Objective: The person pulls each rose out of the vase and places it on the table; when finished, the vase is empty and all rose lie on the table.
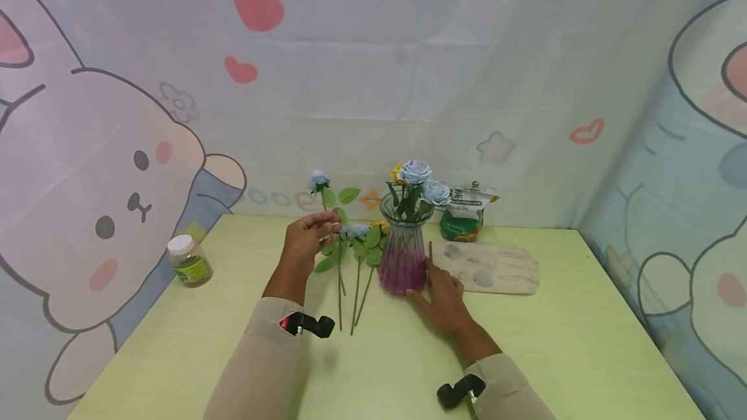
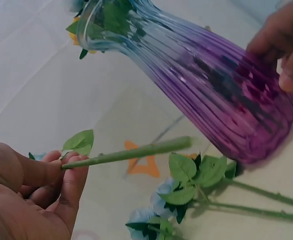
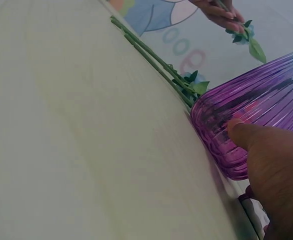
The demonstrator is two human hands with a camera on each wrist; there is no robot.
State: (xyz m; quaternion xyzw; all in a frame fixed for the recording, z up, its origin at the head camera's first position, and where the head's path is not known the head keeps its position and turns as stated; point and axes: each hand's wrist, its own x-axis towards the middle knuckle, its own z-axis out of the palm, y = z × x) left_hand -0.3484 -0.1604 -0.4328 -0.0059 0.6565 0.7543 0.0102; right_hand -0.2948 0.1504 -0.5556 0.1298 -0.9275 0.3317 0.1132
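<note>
My left hand (image 1: 306, 242) pinches the green stem (image 2: 131, 154) of a blue artificial rose (image 1: 318, 180), its bloom upward. The lower end of that stem is in the air, left of a ribbed glass vase (image 1: 404, 255) that fades from clear blue to purple. Blue and yellow flowers (image 1: 415, 172) stand in the vase. My right hand (image 1: 446, 302) grips the vase low on its right side, the thumb (image 3: 240, 131) against the purple glass. Between the left hand and the vase, more blue and yellow flowers (image 1: 357, 231) lie on the table, stems toward me.
A bottle with a white cap (image 1: 189, 263) stands at the table's left. Right of the vase lie pale work gloves (image 1: 496, 269), with a green and white pouch (image 1: 461, 220) behind them. A printed cloth (image 1: 373, 83) hangs along the table's back edge.
</note>
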